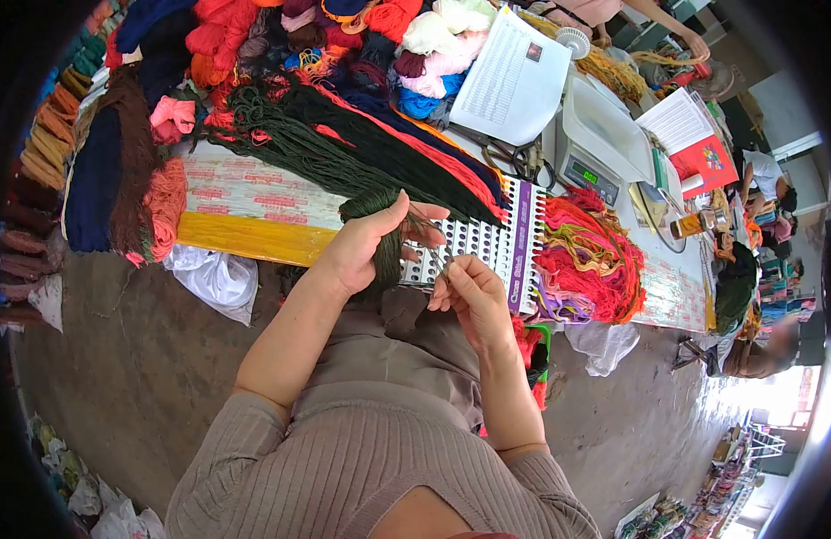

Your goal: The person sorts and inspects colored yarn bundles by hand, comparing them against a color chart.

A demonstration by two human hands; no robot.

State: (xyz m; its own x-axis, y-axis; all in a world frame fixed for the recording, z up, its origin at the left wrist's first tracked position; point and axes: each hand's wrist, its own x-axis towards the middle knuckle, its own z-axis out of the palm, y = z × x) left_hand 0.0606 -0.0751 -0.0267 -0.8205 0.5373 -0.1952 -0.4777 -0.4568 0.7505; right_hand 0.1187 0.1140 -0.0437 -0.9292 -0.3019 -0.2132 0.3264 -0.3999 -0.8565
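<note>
A dark green skein of yarn [390, 260] hangs over my left hand [361, 244], whose fingers are curled round its strands. To the right, my right hand [476, 295] pinches a few thin green strands drawn from the skein. Beneath both hands lies a white card [474, 241] with rows of holes and a purple Cross Stitch strip [523, 238]. Long bundles of dark green yarn [298, 153], black and coral yarn stretch across the table just beyond my hands.
Red and orange yarn [590, 260] is heaped right of the card. Scissors [530, 164], a printed sheet [507, 81] and a digital scale [588, 175] lie behind. Many coloured skeins fill the back and left. Another person's hand [695, 45] reaches in at top right.
</note>
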